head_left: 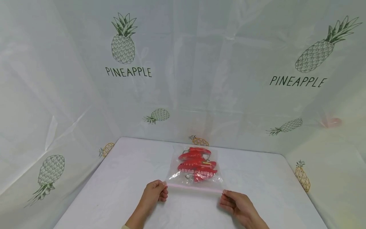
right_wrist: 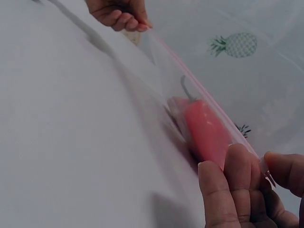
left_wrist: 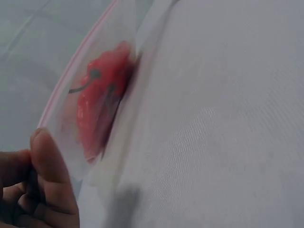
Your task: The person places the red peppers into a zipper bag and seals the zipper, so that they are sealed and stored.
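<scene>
A clear zip bag [head_left: 173, 175] with white lettering lies on the table, its pink seal strip [head_left: 194, 188] raised toward me. Inside are several red peppers [head_left: 192, 163] with dark curved stems, seen through the film. At the strip's left end, my left hand [head_left: 154, 193] pinches the corner between thumb and index finger. My right hand [head_left: 239, 205] pinches the opposite corner, its other fingers loosely bent below. The strip runs straight between both hands. In the right wrist view, a red pepper [right_wrist: 206, 130] shows close behind the right fingertips.
The white table [head_left: 114, 178] reaches back to a hanging sheet [head_left: 200, 79] printed with pineapples, which also rises along both sides. A faint reddish patch [head_left: 331, 122] shows on the sheet at the right.
</scene>
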Motion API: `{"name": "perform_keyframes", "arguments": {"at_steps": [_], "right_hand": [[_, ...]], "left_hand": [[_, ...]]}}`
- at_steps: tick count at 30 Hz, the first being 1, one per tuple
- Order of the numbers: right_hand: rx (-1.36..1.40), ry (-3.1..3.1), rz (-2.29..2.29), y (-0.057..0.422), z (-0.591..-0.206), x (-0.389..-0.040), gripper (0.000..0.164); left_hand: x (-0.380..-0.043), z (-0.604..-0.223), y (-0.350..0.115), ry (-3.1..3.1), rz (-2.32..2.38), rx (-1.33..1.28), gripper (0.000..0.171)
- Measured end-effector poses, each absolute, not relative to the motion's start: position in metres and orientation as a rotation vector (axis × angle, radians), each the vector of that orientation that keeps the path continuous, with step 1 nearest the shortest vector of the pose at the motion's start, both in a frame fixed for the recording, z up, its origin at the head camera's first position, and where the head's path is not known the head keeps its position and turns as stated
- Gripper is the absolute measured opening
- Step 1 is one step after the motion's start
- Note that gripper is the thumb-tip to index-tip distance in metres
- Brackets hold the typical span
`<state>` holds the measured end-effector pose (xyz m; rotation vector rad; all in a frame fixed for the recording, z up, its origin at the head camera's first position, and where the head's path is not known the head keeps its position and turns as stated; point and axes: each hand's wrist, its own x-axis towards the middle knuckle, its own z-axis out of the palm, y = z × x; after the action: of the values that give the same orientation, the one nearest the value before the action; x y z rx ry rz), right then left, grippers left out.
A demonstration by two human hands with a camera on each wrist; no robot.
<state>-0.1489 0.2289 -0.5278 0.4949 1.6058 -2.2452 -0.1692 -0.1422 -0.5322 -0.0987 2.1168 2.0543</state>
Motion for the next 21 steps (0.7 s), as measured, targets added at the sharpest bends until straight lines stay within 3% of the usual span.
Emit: {"name": "perform_keyframes", "arguments": {"at_steps": [11, 21], "right_hand": [[0.463, 1.567, -2.092, 0.231, -0.536, -0.118, 0.023], [0.462, 1.617, -2.027, 0.232, -0.542, -0.121, 0.026]], "left_hand": [[-0.142, -0.533, -0.165, 1.971, 1.922, -0.034, 0.031], [-0.144, -0.538, -0.164, 1.972, 1.898, -0.028, 0.029]]}}
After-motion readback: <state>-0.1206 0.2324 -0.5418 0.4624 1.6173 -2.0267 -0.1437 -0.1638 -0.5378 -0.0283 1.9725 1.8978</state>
